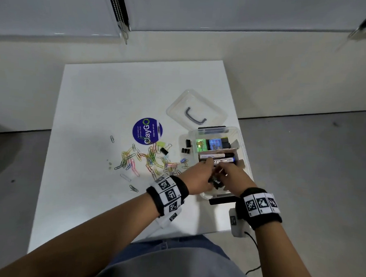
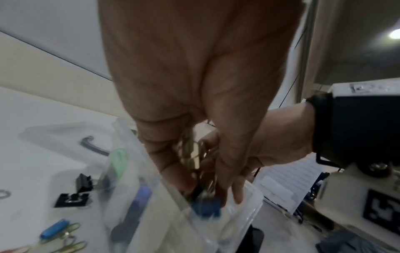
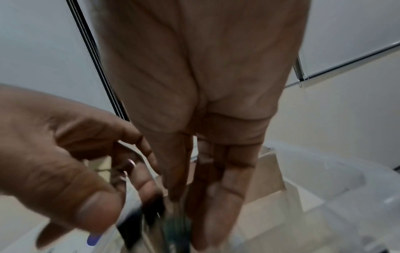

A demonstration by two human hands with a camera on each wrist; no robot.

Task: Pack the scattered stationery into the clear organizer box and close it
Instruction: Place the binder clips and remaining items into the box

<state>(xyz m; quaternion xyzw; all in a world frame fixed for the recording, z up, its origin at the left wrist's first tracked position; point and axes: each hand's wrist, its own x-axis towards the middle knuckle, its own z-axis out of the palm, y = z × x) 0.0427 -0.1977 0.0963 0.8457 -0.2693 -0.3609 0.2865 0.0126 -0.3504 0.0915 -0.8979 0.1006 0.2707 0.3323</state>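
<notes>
The clear organizer box [image 1: 243,160] stands open at the table's right edge, with its lid [image 1: 196,109] lying behind it. Markers [image 1: 219,158] fill the middle compartment; a green case [image 1: 201,144] and a blue case [image 1: 214,144] sit in the far one. Both hands are over the near compartment. My left hand [image 2: 205,191] points down into the box and pinches a bunch of binder clips [image 2: 205,207], blue and black. My right hand [image 3: 194,214] is beside it, its fingers straight and reaching down at the same clips. Coloured paper clips [image 1: 147,159] lie scattered left of the box.
Black binder clips [image 1: 185,150] and a blue one [image 1: 183,160] lie on the white table just left of the box. A round purple sticker [image 1: 147,131] is stuck on the table behind the paper clips. The box sits close to the table's right edge.
</notes>
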